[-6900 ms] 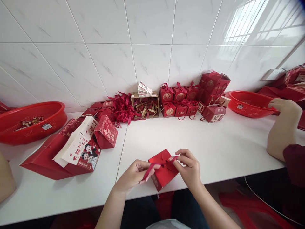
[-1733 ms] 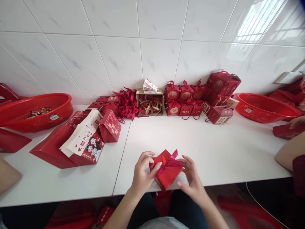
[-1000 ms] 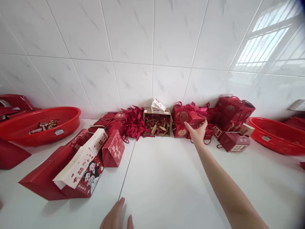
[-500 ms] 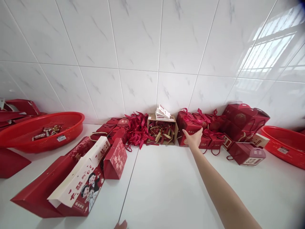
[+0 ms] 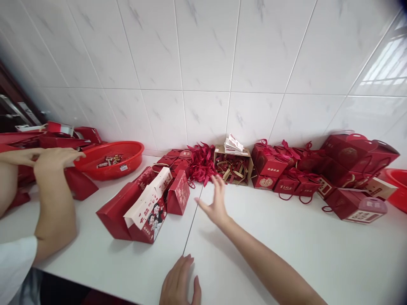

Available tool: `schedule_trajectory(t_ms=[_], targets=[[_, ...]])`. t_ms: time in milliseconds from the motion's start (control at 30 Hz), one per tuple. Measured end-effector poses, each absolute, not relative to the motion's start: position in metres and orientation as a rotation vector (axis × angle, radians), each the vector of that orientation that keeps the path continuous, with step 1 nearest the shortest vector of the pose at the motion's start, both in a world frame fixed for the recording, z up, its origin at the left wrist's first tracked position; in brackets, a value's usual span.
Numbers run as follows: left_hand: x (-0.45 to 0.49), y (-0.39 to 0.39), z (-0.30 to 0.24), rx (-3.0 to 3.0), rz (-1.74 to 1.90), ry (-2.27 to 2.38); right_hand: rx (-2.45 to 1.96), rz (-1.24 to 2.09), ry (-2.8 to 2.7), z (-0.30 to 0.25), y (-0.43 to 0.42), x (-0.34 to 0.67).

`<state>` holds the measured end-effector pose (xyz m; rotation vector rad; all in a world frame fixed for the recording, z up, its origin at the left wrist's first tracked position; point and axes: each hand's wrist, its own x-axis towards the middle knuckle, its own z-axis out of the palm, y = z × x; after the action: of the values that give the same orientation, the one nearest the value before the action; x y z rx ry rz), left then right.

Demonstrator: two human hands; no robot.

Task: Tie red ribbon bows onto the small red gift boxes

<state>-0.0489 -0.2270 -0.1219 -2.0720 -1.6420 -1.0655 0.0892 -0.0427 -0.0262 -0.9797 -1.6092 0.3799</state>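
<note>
My right hand [image 5: 216, 205] is held out over the white table [image 5: 235, 258], its fingers spread and holding nothing. Just beyond its fingertips lies a heap of dark red ribbons [image 5: 202, 163]. At the bottom edge my left hand [image 5: 179, 281] rests low by the table seam, fingers stretched and nothing in them. Left of my right hand stands a small red gift box [image 5: 178, 195], beside a gift box with a cartoon couple [image 5: 152, 218] and a plain dark red one [image 5: 116, 212]. To its right, stacked red boxes with bows [image 5: 270, 163] stand against the wall.
A cardboard box [image 5: 249, 178] of ribbon pieces, topped with white cards [image 5: 233, 145], stands at the wall. Red handled boxes [image 5: 346, 152] are piled right, near a red basin [image 5: 399, 186]. Another red basin [image 5: 130, 156] holds small packets. A co-worker's arms [image 5: 54, 186] reach in from the left.
My right hand has left the stacked red box and moved left, toward the ribbons. More of my left hand shows. The view has swung left, bringing a co-worker's arms into sight.
</note>
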Motion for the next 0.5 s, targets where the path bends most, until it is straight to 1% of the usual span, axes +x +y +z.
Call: schedule_trajectory(t_ms=[100,200,300,500], targets=[[-0.048,-0.230,-0.118,-2.057,-1.035,-1.658,-1.029,0.634,-1.604,-0.023,-0.049,0.025],[-0.046,-0.233,-0.117,-2.061,-1.024,-1.681,-1.120,0.788,-1.542,-0.024,-0.042,-0.009],[-0.044,-0.235,-0.116,-2.074,-1.024,-1.702,-1.125,0.867,-1.538,-0.033,-0.034,-0.014],[-0.043,-0.238,-0.112,-2.086,-1.068,-1.720,-1.029,0.955,-1.525,-0.047,-0.031,0.011]])
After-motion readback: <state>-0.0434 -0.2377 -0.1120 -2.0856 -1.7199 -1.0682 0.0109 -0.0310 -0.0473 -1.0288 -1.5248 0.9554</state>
